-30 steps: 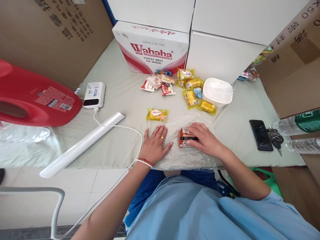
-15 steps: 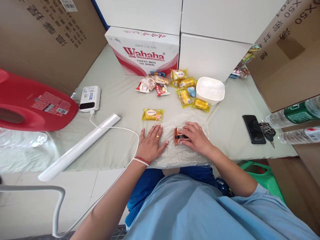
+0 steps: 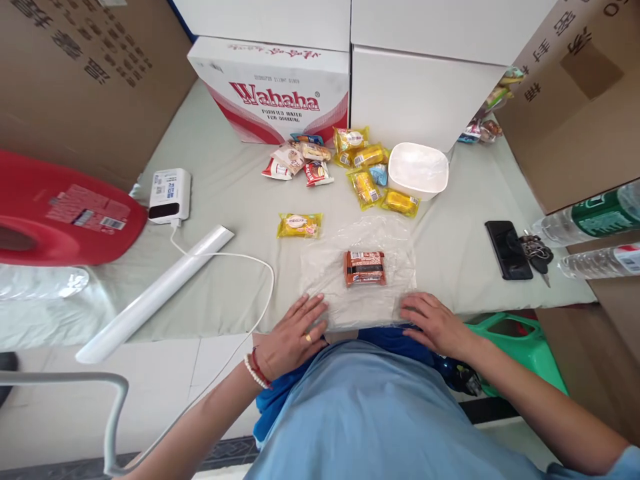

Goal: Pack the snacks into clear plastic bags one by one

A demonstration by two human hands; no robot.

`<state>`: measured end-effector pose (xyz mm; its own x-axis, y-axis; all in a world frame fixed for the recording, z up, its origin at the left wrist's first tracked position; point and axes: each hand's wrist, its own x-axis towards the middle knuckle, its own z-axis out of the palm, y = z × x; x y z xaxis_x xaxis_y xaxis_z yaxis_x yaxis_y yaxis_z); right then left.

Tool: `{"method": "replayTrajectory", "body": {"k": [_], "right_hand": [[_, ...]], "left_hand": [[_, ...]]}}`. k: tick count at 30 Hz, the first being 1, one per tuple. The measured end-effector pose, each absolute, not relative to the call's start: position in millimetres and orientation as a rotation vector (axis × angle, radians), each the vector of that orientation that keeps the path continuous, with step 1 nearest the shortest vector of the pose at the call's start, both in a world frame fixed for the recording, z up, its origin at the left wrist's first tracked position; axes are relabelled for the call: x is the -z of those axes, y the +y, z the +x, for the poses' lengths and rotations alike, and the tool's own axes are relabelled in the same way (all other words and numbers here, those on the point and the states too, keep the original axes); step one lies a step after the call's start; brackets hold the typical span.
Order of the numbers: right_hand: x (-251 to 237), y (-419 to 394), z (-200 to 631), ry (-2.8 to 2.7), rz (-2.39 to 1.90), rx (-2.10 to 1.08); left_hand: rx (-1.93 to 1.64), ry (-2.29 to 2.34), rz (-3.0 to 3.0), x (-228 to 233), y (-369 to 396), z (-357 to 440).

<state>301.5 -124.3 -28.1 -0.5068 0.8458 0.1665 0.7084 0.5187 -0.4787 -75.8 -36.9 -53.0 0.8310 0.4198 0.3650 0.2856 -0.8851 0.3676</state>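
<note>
Where the head view looks down, a crinkled clear plastic sheet (image 3: 360,270) lies flat on the pale cloth-covered table (image 3: 230,200), and a small rectangular brown snack pack (image 3: 365,267) rests near its middle, its print too small to read. The left hand (image 3: 293,337) lies at the sheet's near left corner and the right hand (image 3: 434,323) at its near right corner, fingers (image 3: 313,308) spread loose, gripping nothing I can make out; whether they pinch the film's edge cannot be told. Beyond, a glossy yellow packet (image 3: 299,225) sits alone, near a heap of wrapped snacks (image 3: 345,163) and a rounded white tub (image 3: 418,170). A carton (image 3: 273,93) reads "Wahaha". At right a black phone (image 3: 508,249) lies flat; a bottle (image 3: 595,217) is cut off.
</note>
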Motion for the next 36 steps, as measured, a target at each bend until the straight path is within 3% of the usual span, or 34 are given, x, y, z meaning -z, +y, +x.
{"method": "replayTrajectory", "body": {"k": [4,9,14,24,30,32,36], "right_hand": [[40,-120,307,-2.261,-1.258,-0.591],[16,-90,318,-2.096,-1.305,-0.967],[-6,-59,327,-1.879,-1.521,-1.025],[19,-5,324,-1.653,-1.748,-1.113],[27,-1,326,-1.66,-1.869,-1.063],[26,-1,328,-1.682,-1.89,-1.069],[20,3,334,-1.781,-1.938,-1.091]], "left_hand": [[-0.621,0.624,2.508,57,-27,-80],[-0.502,0.861,2.133,25,-1,-75],[-0.486,1.078,2.029,2,25,-59],[-0.585,1.494,1.876,29,66,-31],[-1.127,1.813,2.157,17,37,-22],[-1.257,1.735,2.349,5,15,-11],[-0.964,1.204,2.715,-2,-14,26]]}}
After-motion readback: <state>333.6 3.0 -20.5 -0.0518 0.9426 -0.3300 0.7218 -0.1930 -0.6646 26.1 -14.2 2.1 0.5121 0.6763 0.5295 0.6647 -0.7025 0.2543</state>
